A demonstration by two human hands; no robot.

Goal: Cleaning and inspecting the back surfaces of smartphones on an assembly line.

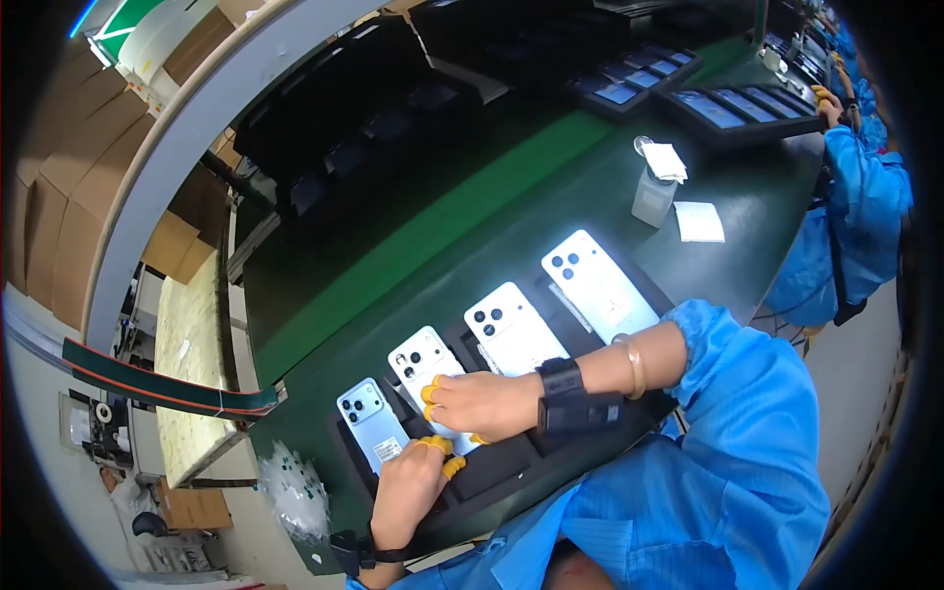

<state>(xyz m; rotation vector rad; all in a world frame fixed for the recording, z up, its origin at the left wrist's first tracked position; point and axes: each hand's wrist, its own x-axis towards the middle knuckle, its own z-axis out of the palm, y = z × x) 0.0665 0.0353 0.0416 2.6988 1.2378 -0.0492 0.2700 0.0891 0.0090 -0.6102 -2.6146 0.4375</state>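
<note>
Several phones lie camera side up in a row in a black tray (521, 454). Across the lower half of a white phone (418, 356) stretches my right hand (489, 403), its fingers bent around the phone's sides. My left hand (408, 484) is closed at that phone's lower end, thumb and finger near each other; what they pinch is hidden. Both hands wear yellow finger cots. The leftmost phone, light blue (366, 411) with a white label, lies beside my left hand. Farther right are another white phone (516, 329) and a silvery white phone (602, 285).
On the green table stands a translucent container (653, 197) with white paper on top, a white sheet (699, 222) beside it. Black trays of phones (742, 108) sit farther back. A clear plastic bag (295, 492) is at the left edge. A co-worker in blue (860, 187) works at right.
</note>
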